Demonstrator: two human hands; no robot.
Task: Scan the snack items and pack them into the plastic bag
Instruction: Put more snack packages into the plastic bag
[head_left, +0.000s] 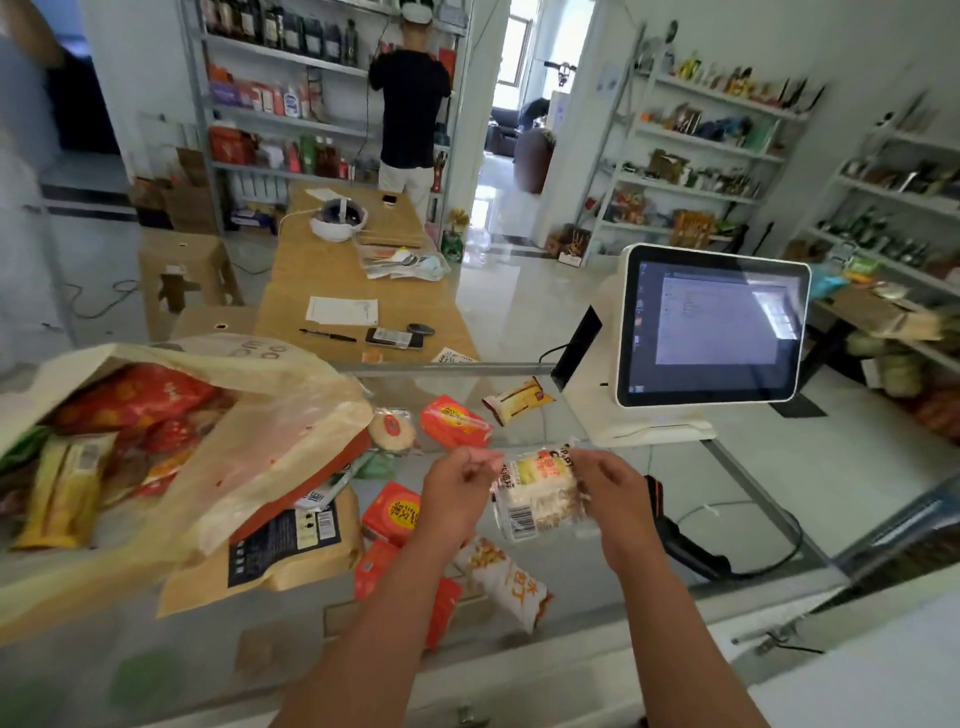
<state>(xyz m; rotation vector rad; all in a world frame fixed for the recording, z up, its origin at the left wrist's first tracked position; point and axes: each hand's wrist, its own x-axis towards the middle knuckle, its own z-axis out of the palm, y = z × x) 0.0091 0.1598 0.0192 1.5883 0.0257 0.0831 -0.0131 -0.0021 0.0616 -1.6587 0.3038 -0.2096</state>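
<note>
Two hands hold one snack up over the glass desk (571, 592). It is a clear snack pack (537, 493) with pale, crumbly food inside and a black-and-white bar code at its low left corner. The left hand (460, 486) has its fingers curled, and its grip is pinched tight on the left edge of the pack. The right hand (608, 483) has its grip clamped on the right side of the pack. The pack is in the air, tilted a bit, between the two hands. A black scanner (685, 545) lies on the desk just under the right wrist, with a cord looping away from it. The plastic bag (249, 431) lies on its side at the left of the desk, with its mouth wide open. Red and yellow snacks are inside it. A brown paper bag (270, 556) lies partly under the plastic bag. More snacks lie loose on the desk: an orange pack (454, 421), a round cake (392, 428), a yellow and white pack (517, 400), another orange pack (392, 512), and a white pack (506, 577) with orange letters under the left arm. A white screen (711, 325) stands at the right, lit up. Far back, a person (410, 104) in a black shirt faces a shelf.
</note>
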